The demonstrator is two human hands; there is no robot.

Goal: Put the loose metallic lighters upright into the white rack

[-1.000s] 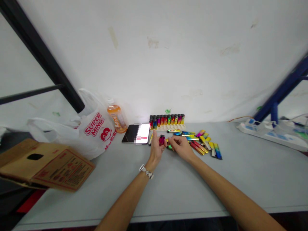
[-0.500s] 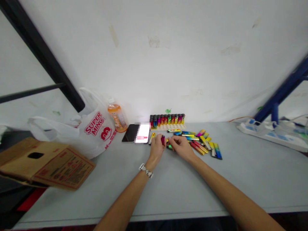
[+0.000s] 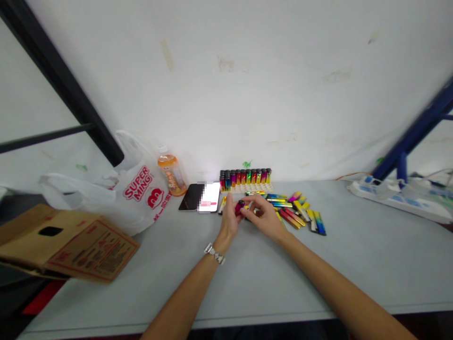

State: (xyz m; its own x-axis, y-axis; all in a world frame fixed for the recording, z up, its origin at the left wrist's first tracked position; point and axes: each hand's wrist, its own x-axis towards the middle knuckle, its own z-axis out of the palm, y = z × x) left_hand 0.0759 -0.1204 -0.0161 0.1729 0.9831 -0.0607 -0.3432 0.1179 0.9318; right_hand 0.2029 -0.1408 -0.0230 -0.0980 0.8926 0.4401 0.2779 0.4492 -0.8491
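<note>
A dark magenta lighter (image 3: 239, 207) is held tilted between my two hands, just above the table. My left hand (image 3: 229, 223) has it against the palm and fingers, with the fingertips pointing up. My right hand (image 3: 264, 216) closes thumb and fingers on the lighter's right side; its exact grip is partly hidden. Behind them, a white rack (image 3: 264, 188) full of holes carries shiny lighters (image 3: 248, 176) standing upright along its back and left. Loose metallic lighters (image 3: 292, 218) in several colours lie in a pile to the right, partly covered by my right hand.
Left of the rack lie a tablet or phone (image 3: 191, 197) with a lit screen beside it, and an orange drink bottle (image 3: 172, 174). Further left are a white plastic bag (image 3: 139, 200) and an open cardboard box (image 3: 94, 248). A power strip (image 3: 399, 198) lies far right; a wall (image 3: 247, 94) rises behind.
My right hand has come left to the lighter and now touches it. My left hand's fingers have straightened upward, and the lighter has tilted and shows more of its side.
</note>
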